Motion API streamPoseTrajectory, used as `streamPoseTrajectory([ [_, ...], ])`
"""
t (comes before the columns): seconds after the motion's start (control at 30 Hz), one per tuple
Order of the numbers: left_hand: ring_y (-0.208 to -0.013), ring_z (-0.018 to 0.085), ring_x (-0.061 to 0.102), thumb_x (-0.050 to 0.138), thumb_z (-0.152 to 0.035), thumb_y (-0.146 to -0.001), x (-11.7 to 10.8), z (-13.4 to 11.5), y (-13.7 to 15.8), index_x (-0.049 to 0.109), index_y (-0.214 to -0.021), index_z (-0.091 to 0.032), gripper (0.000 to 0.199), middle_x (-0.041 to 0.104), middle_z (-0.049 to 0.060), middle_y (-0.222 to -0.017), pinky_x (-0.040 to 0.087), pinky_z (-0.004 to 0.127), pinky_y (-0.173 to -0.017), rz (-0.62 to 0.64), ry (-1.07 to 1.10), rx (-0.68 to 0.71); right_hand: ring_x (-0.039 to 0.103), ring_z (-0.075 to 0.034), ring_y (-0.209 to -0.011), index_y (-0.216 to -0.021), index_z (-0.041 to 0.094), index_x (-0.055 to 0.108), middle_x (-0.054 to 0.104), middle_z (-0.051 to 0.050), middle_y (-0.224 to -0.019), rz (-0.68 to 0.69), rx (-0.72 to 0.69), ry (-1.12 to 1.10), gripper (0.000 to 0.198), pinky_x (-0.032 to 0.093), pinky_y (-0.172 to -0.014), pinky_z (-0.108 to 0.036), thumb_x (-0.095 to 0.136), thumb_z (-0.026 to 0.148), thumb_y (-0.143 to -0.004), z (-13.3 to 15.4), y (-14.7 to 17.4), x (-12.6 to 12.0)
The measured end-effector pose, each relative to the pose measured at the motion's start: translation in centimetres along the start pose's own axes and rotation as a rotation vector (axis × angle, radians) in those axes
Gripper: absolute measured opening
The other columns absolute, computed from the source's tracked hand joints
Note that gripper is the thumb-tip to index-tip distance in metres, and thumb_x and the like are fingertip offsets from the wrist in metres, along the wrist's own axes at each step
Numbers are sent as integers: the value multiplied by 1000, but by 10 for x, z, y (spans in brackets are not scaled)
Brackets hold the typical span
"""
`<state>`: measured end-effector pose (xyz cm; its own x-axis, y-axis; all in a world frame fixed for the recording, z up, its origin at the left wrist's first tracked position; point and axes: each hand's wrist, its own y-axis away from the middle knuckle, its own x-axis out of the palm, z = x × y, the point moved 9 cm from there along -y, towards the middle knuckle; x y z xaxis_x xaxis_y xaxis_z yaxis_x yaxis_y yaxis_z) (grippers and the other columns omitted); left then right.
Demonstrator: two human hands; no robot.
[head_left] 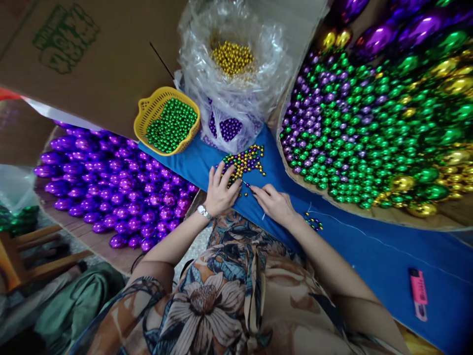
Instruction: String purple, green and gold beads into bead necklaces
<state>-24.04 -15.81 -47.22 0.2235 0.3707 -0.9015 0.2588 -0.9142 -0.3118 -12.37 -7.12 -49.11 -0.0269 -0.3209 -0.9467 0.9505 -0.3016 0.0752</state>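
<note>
My left hand (221, 191), with a silver watch on its wrist, lies fingers spread over the near left side of a loose pile of small gold, green and purple beads (246, 161) on blue cloth. Its thumb is close to the tip of a thin needle (244, 183). My right hand (272, 203) pinches that needle, its fingertips just behind a dark purple bead (248, 185) that appears to be on it. Beside my right forearm lies a short cluster of mixed beads (314, 222); a pale thread (354, 227) runs off to the right near it.
A yellow basket (140, 121) holds green beads. Clear plastic bags (192, 54) contain gold and purple beads. Large purple beads (125, 192) fill a carton at left; mixed green, purple and gold ones (354, 133) fill another at right. A pink lighter (418, 291) lies on blue cloth (369, 271).
</note>
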Motion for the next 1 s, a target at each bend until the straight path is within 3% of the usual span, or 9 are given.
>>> streamPoseTrajectory([
  [0.4, -146, 34, 24, 57, -29, -90, -2, -4, 1, 67, -108, -25, 21, 51, 10, -138, 26, 63, -114, -31, 105, -19, 55, -9, -65, -138, 31, 53, 62, -6, -103, 33, -1, 48, 44, 34, -53, -22, 31, 42, -102, 4, -10, 8],
  [0.67, -142, 30, 32, 54, -27, -93, -12, 14, 8, 64, -104, -19, 17, 57, 12, -131, 32, 57, -113, -97, 175, -155, 55, -9, -67, -136, 31, 56, 62, -5, -99, -6, -32, -20, 43, 36, -55, -21, 32, 42, -102, 5, -6, 0],
  [1.0, -144, 32, 26, 54, -30, -92, -1, 14, 8, 67, -107, -24, 21, 53, 10, -136, 28, 61, -113, -25, 159, -176, 55, -9, -67, -138, 32, 54, 61, -6, -103, 73, -13, 37, 45, 35, -56, -22, 28, 43, -102, 9, -11, 8],
])
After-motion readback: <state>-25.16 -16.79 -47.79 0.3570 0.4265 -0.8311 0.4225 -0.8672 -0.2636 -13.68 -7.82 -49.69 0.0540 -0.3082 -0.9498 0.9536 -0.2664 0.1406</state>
